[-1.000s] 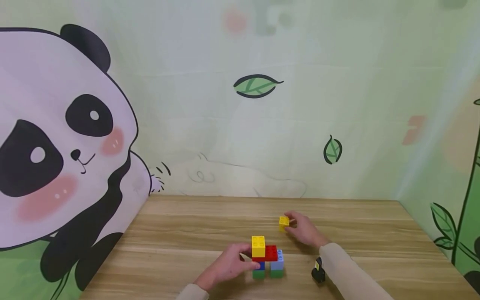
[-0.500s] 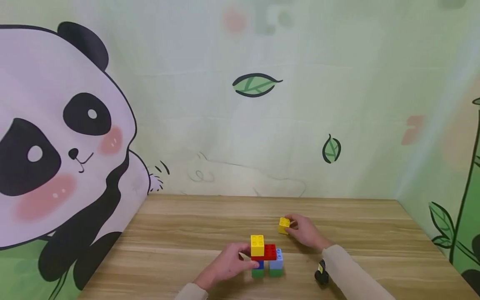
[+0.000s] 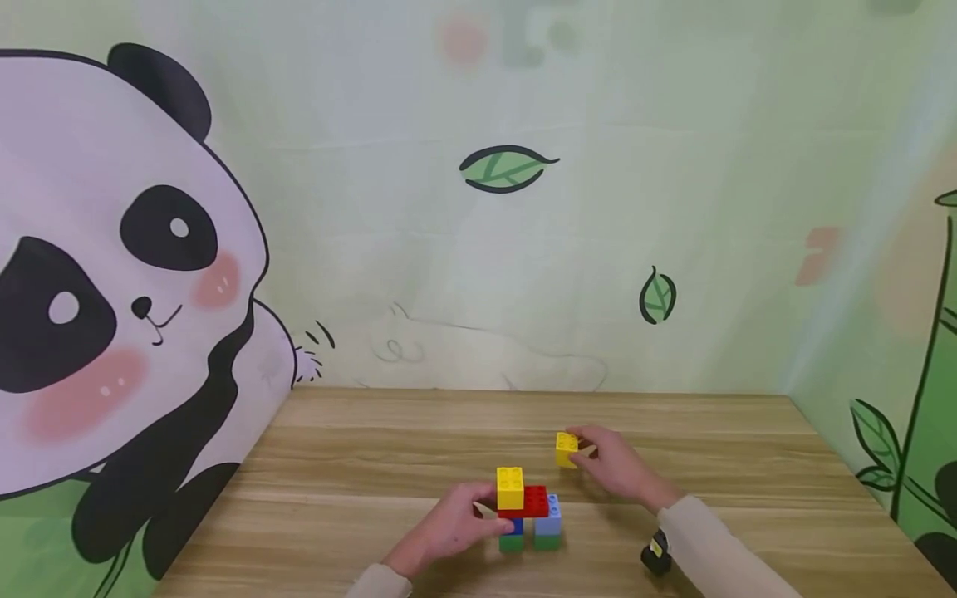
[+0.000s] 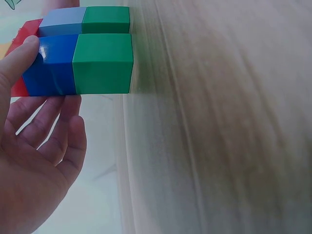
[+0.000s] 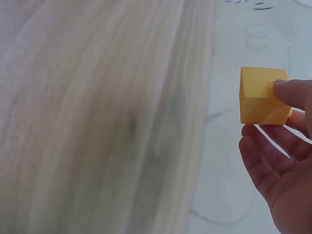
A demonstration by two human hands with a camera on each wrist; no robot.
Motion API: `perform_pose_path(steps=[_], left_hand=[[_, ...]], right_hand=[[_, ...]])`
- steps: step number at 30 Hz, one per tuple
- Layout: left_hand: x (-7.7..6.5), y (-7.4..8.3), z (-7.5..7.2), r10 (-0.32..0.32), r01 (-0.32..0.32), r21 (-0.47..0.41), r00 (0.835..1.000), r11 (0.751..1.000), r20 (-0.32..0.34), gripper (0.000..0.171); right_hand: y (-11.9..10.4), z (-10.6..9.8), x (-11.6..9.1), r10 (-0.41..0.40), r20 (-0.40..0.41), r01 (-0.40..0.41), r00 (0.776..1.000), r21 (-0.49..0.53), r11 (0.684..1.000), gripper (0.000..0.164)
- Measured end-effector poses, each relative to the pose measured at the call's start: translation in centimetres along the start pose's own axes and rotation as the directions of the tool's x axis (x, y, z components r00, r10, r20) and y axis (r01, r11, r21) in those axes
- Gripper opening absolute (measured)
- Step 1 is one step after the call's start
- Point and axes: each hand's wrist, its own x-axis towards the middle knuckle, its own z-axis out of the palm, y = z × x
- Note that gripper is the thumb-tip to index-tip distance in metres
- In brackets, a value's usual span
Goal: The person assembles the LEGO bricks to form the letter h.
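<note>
My left hand (image 3: 461,522) holds a small toy-brick structure from its left side. Its thumb lies against a dark blue brick (image 4: 51,66) that joins a green brick (image 4: 102,64); the other fingers reach behind. A red brick (image 3: 535,501) bridges the two columns, and a yellow brick (image 3: 510,488) tops the left one. The right column has a light blue brick (image 3: 548,519) over a green brick (image 3: 547,541). Farther back and to the right, my right hand (image 3: 615,461) pinches a second, separate yellow brick (image 5: 263,100) between thumb and fingers, its studs facing up.
Both hands are over a wood-grain table (image 3: 359,448). A small black object (image 3: 656,553) with a yellow mark shows beside the right sleeve (image 3: 718,540). Behind the table hangs a pale green backdrop (image 3: 374,208) with a printed panda and leaves.
The right forearm and the black object beside it have shifted a little right. The right hand still pinches its yellow brick, and the left still holds the structure. The head view has drifted slightly.
</note>
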Motion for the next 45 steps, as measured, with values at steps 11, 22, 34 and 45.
perform_pose_path(steps=[11, 22, 34, 45], left_hand=[[-0.1, -0.1, 0.0, 0.006, -0.006, -0.005, 1.0, 1.0, 0.0, 0.03], [0.1, -0.2, -0.1, 0.007, -0.007, -0.018, 1.0, 1.0, 0.012, 0.03], [0.0, -0.2, -0.3, 0.032, -0.031, -0.045, 0.999, 0.999, 0.017, 0.03], [0.1, -0.2, -0.3, 0.033, -0.033, -0.018, 0.999, 0.999, 0.025, 0.031]], right_hand=[[-2.1, -1.5, -1.1, -0.173, 0.017, 0.173, 0.985, -0.033, 0.984, 0.043], [-3.9, -2.3, -2.0, -0.266, -0.009, 0.266, 0.964, -0.031, 0.964, 0.042], [-6.7, -2.2, -3.0, -0.326, -0.013, 0.326, 0.945, 0.018, 0.945, 0.045], [-8.7, -1.8, -3.2, -0.321, -0.006, 0.321, 0.947, 0.083, 0.944, 0.038]])
